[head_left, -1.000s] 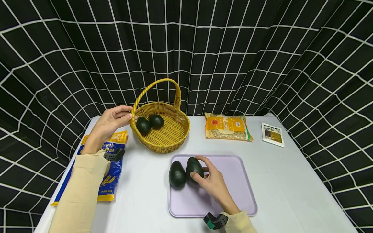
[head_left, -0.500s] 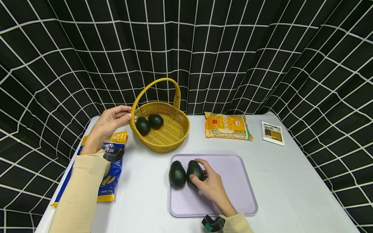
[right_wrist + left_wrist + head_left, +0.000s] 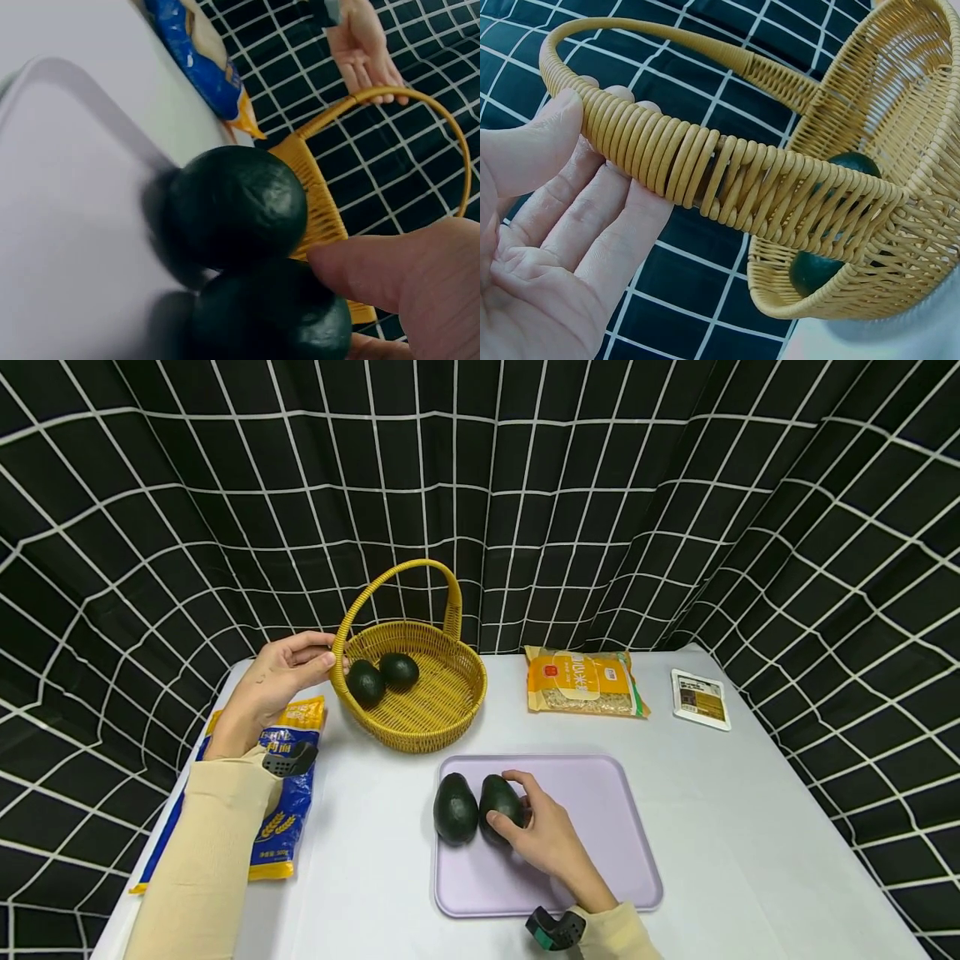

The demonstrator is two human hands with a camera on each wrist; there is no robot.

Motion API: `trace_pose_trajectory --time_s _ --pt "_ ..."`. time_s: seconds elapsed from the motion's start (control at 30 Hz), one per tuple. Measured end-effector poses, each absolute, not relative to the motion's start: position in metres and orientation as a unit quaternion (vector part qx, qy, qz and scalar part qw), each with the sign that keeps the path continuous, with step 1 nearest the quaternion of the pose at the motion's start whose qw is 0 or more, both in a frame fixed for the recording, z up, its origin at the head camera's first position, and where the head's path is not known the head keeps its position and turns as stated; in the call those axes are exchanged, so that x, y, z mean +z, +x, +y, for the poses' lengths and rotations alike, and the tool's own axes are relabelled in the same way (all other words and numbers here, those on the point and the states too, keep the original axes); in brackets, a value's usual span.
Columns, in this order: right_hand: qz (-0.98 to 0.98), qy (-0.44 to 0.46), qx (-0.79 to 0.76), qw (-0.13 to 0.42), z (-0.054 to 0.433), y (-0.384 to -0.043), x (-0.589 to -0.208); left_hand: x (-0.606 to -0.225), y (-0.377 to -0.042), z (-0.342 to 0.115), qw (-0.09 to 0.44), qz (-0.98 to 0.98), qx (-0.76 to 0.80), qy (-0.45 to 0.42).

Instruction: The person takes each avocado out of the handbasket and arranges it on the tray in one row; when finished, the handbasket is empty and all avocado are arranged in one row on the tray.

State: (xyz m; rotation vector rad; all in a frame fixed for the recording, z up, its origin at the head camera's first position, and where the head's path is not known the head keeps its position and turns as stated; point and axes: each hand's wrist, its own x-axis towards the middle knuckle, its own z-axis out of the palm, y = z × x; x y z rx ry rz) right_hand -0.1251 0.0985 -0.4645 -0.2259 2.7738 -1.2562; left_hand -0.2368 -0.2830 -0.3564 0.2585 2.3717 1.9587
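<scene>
My left hand (image 3: 281,677) holds the handle of a yellow wicker basket (image 3: 408,718) between thumb and fingers; the left wrist view shows the thumb and fingers on opposite sides of the wrapped handle (image 3: 667,150). Two dark green avocados lie in the basket, one at the left (image 3: 365,683) and one beside it (image 3: 399,672). On a lilac tray (image 3: 592,827), my right hand (image 3: 543,831) grips an avocado (image 3: 498,806) with thumb and fingers. Another avocado (image 3: 455,810) lies just left of it, near the tray's left edge. In the right wrist view these two avocados look close together.
A blue and yellow packet (image 3: 288,810) lies under the left forearm. An orange bag of grain (image 3: 581,683) lies at the back, right of the basket. Farther right is a small white-edged pack (image 3: 701,700). Black curtains with white grid lines (image 3: 495,485) surround the white table (image 3: 360,860).
The right hand keeps its grip on the avocado, with the fingers shifted slightly. The left hand and the basket hold nearly the same place, and the avocados stay put.
</scene>
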Motion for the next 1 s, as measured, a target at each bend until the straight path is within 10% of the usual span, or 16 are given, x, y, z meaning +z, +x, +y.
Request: trace_pose_trajectory --time_s 1.0 --pt "0.910 -0.115 -0.398 0.010 0.100 -0.155 -0.436 -0.357 -0.237 -0.282 0.023 0.752 0.651 0.097"
